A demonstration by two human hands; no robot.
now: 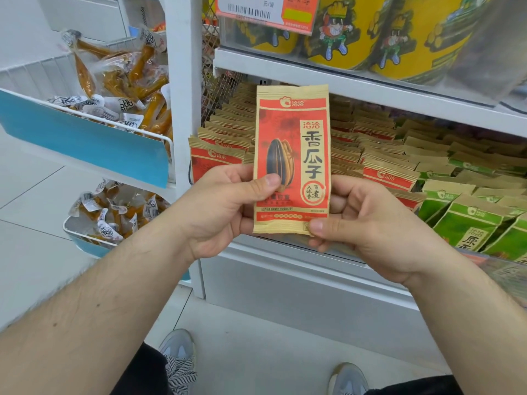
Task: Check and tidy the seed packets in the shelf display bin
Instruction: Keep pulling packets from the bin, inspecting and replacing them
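A red and tan seed packet [292, 132] with a sunflower seed picture stands upright in front of the shelf, front face toward me. My left hand [219, 209] pinches its lower left edge, thumb on the front. My right hand [368, 220] pinches its bottom right corner, thumb on the front. Behind it, the shelf display bin [302, 246] holds several rows of matching red packets [387, 175] standing on edge, and green packets [467, 223] fill the right side.
Yellow cartoon tubs [350, 32] stand on the shelf above, with a price tag [265, 10] on its edge. At the left, white wire baskets [114, 121] hold orange vacuum-packed snacks. My shoes [178, 346] are on the light floor below.
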